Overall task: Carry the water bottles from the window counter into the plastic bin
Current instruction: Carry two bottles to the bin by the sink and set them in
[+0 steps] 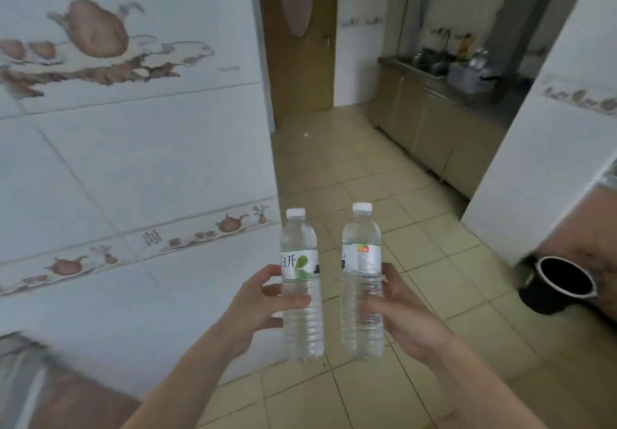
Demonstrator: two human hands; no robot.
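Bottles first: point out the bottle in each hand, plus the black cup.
left bottle [300, 266], head view, on its label
right bottle [362, 258], head view, on its label
black cup [564, 278], head view, inside its opening

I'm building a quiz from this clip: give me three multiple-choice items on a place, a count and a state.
1. Where is the black cup?
A. far right, on a brown surface
B. in the left hand
C. on the far counter

2. How many water bottles are being carried?
A. one
B. two
C. three

3. How are the held bottles?
A. uncapped
B. lying flat
C. upright and capped

Answers: 1 A, it sits at the right edge. 2 B, the left hand holds the left bottle and the right hand holds the right bottle. 3 C, both white caps point up.
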